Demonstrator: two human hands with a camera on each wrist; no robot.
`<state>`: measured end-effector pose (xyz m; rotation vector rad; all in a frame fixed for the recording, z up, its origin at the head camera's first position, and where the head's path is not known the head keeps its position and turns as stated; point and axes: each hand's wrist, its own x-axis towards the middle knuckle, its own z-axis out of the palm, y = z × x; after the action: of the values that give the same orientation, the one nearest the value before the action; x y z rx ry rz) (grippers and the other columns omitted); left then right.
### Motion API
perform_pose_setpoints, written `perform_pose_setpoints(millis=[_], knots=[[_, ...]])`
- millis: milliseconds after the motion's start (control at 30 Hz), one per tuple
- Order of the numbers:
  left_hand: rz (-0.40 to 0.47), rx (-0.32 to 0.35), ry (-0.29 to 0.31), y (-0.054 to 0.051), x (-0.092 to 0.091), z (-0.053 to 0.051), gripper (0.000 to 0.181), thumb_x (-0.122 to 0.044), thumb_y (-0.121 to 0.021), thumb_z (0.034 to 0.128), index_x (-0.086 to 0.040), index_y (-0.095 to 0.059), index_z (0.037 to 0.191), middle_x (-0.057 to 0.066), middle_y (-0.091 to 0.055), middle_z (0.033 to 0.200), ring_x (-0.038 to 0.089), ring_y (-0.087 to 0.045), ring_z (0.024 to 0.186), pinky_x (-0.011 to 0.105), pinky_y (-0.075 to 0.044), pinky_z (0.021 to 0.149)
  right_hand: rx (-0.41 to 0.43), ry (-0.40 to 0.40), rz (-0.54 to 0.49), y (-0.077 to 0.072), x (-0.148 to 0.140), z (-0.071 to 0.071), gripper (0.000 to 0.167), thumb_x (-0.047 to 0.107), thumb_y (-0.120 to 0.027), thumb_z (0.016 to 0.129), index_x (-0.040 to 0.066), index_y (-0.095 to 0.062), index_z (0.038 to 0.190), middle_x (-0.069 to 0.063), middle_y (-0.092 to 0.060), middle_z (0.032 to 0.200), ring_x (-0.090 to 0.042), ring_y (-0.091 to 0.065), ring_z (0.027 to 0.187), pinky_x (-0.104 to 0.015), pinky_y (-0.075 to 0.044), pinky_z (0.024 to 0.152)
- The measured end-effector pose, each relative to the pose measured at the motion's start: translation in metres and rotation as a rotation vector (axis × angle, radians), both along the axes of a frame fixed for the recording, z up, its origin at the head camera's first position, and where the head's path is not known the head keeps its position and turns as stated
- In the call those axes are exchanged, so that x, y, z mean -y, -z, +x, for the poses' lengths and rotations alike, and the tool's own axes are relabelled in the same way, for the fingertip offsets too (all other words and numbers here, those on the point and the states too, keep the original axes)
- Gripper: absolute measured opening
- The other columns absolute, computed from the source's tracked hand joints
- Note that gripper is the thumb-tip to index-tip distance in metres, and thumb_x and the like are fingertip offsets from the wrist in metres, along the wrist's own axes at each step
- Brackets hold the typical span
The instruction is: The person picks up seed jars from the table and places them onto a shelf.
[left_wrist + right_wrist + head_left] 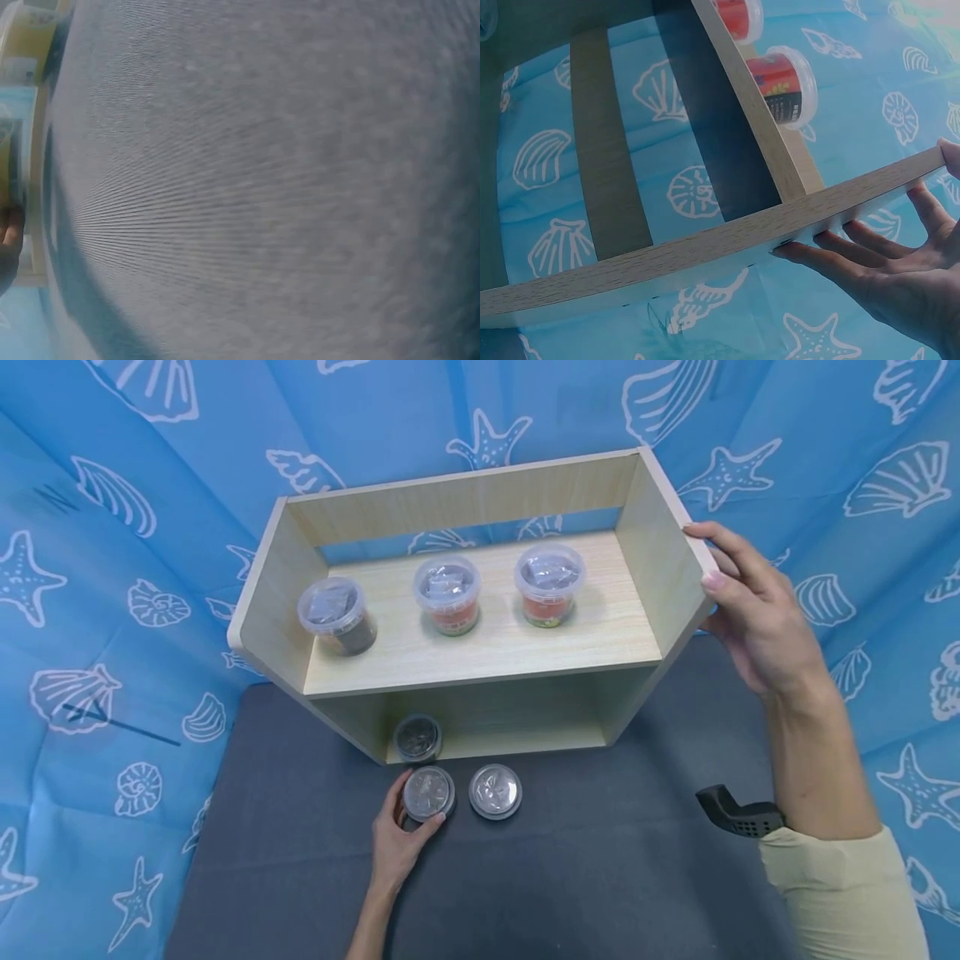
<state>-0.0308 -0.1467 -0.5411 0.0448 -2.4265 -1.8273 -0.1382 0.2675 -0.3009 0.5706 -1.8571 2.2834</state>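
My left hand (397, 843) grips a small round tub (429, 794) with a clear lid, just in front of the wooden shelf (480, 672). In the left wrist view, fingers (13, 229) show at the left edge against a yellow-sided tub (13, 165). A second lidded tub (496, 792) stands to its right on the cloth, and another tub (417, 738) sits at the left of the lower compartment. My right hand (757, 610) holds the shelf's right side panel (667, 552), its thumb and forefinger at the panel's edge. Other fingers (817, 262) lie along the outer face.
On the upper board stand a dark tub (341, 618) at left and two red-sided tubs, one central (447, 597) and one further right (550, 585). A dark grey cloth (600, 860) covers the table. Blue shell-patterned curtain (112, 568) hangs behind and at both sides.
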Motion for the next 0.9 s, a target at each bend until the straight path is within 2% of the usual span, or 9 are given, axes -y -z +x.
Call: perform_pose_setpoints(millis=[233,500,667,900], knots=[[-0.018,-0.122,0.012,-0.014,0.001,-0.001,0.078,0.000,-0.086,0.0730,0.005,-0.049,0.142,0.020,-0.058,0.135,0.027,-0.055,0.125,0.022,-0.043,0.100,0.010,-0.061,0.003,-0.003,-0.003,-0.001,0.047,0.002,-0.043,0.102,0.010,-0.044,0.148,-0.018,-0.031,0.154,-0.031,-0.043,0.120,-0.028,-0.054,0.078],[-0.064,-0.233,0.058,-0.029,0.003,-0.007,0.078,0.003,-0.087,0.0699,0.006,-0.051,0.139,0.022,-0.059,0.127,0.026,-0.060,0.113,0.019,-0.046,0.094,0.029,-0.031,0.039,-0.004,-0.002,0.000,0.048,0.007,-0.042,0.102,0.012,-0.043,0.149,-0.016,-0.029,0.155,-0.031,-0.040,0.121,-0.028,-0.052,0.078],[-0.081,-0.243,0.083,-0.040,-0.001,-0.013,0.080,0.001,-0.088,0.0693,0.003,-0.051,0.141,0.020,-0.060,0.125,0.028,-0.060,0.112,0.017,-0.046,0.094,0.034,-0.038,0.022,-0.002,-0.003,0.001,0.047,0.007,-0.041,0.103,0.011,-0.044,0.149,-0.016,-0.030,0.154,-0.030,-0.041,0.120,-0.030,-0.049,0.078],[-0.086,-0.226,0.105,-0.048,-0.011,-0.022,0.083,-0.002,-0.090,0.0688,0.002,-0.051,0.142,0.019,-0.058,0.136,0.018,-0.058,0.120,0.020,-0.045,0.097,0.012,-0.083,-0.009,0.000,-0.003,0.000,0.046,0.004,-0.038,0.103,0.010,-0.043,0.148,-0.018,-0.033,0.151,-0.030,-0.045,0.118,-0.030,-0.050,0.076]])
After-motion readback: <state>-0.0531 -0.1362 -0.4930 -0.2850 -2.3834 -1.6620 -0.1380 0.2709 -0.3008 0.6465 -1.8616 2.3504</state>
